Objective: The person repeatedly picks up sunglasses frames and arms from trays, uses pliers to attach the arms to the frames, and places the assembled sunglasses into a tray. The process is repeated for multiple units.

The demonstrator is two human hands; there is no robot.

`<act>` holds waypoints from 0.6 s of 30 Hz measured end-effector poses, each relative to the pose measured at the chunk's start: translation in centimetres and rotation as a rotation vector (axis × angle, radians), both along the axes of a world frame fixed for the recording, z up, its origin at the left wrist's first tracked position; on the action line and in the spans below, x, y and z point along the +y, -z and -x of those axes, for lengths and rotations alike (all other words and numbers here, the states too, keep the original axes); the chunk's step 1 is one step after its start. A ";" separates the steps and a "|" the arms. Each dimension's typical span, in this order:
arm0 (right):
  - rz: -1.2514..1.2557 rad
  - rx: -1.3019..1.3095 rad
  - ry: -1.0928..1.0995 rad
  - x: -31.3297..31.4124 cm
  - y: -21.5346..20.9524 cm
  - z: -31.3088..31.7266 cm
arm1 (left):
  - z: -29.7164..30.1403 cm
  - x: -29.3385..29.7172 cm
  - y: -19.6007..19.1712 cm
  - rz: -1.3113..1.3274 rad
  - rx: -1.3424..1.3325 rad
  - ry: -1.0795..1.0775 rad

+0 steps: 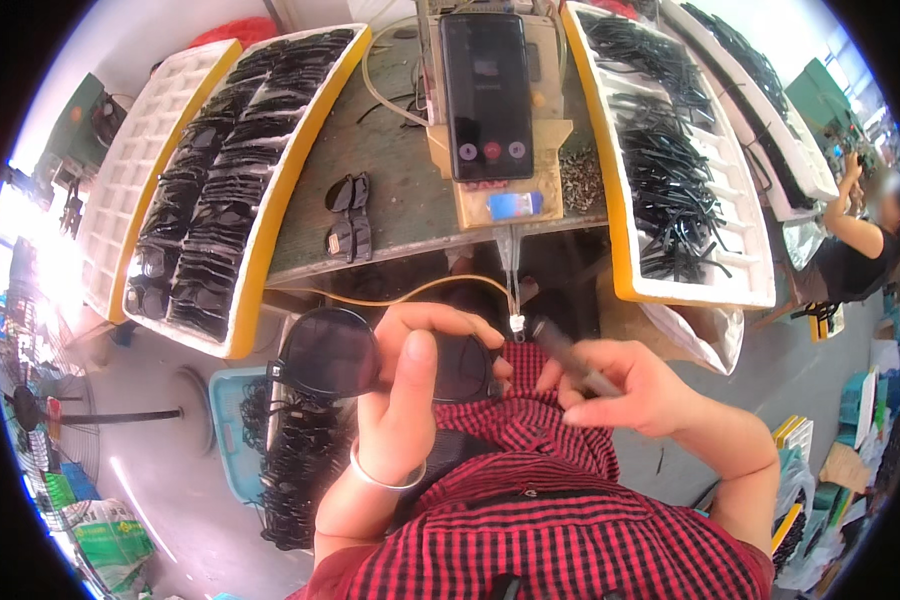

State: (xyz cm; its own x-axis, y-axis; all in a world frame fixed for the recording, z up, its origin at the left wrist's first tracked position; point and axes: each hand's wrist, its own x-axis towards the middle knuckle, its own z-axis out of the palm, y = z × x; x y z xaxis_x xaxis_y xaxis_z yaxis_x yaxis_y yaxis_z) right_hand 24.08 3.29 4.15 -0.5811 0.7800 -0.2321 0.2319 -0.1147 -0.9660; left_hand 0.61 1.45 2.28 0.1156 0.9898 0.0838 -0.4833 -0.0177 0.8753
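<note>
My left hand (402, 410) is closed round the middle of a pair of sunglasses (328, 352) with large, dark, rounded lenses. One lens juts out to the left of my thumb, and the other shows between my fingers and the right hinge end. Just to the right, my right hand (640, 388) pinches a slim dark stick-like piece (576, 360), blurred, possibly a glasses temple. Its tip points up and left, apart from the sunglasses. Both hands are above my lap, in front of the workbench (400, 215).
Ahead on the bench stands a machine with a phone (487, 95) propped on it. Folded sunglasses (348, 215) lie left of it. A foam tray (245, 130) of dark glasses flanks the left, a tray (618, 190) of dark temples the right. A blue basket (232, 440) sits below left; a person (865, 235) works far right.
</note>
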 end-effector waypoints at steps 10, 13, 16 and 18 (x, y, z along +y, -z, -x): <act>-0.740 -0.997 0.378 15.2 -1.4 -7.2 | 1.3 2.5 3.3 0.129 0.115 -0.392; -0.955 -1.388 0.291 18.5 0.9 -7.3 | 3.6 3.6 6.5 0.255 0.166 -0.444; -1.083 -1.308 0.349 18.7 1.9 -7.4 | 6.9 5.0 7.7 0.346 0.284 -0.431; -1.132 -1.027 0.394 17.0 2.1 -9.0 | 9.3 7.5 8.9 0.276 0.524 -0.400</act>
State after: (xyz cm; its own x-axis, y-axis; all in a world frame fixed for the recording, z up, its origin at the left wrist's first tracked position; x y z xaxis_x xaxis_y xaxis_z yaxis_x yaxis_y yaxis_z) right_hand 33.09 20.30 2.05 -0.2759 0.8734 0.4013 0.9465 0.3197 -0.0451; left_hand -8.72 8.97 -6.58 -0.3040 0.9418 -0.1433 -0.0006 0.1503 0.9886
